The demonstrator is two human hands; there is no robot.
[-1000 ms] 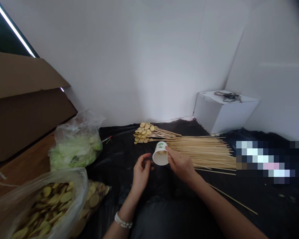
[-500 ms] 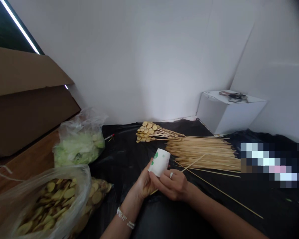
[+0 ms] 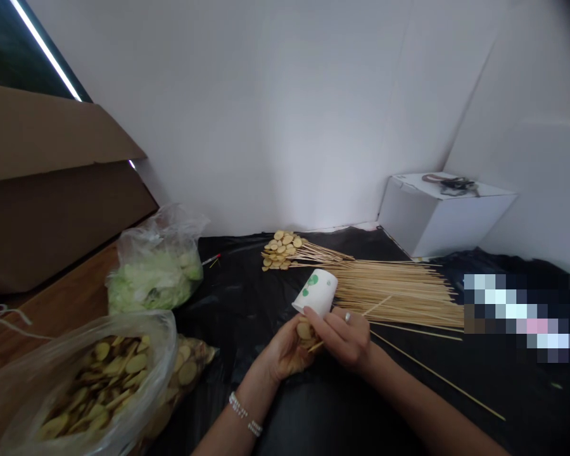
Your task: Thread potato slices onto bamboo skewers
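Backing black sheeting (image 3: 240,285): white wall (image 3: 266,120)

Dim cool light, bright strip (image 3: 45,49) upper left, soft glow on white wall (image 3: 294,139), pixelated patch (image 3: 513,309) right

Black plastic sheet (image 3: 247,291) as work surface, wrinkled; wood (image 3: 80,277) shows at left, white string (image 3: 10,314) on it. On the sheet: pile of bare skewers (image 3: 403,285), roughly parallel; loaded skewers (image 3: 282,248) by its far left end, slices pointing left; stray skewer (image 3: 437,372) nearer, diagonal. Left side: bag of pale-green pieces (image 3: 154,278), thin red-tipped item (image 3: 213,259) (too small to ID), open bag of slices (image 3: 167,345), second slice bag (image 3: 190,370) just right of it.
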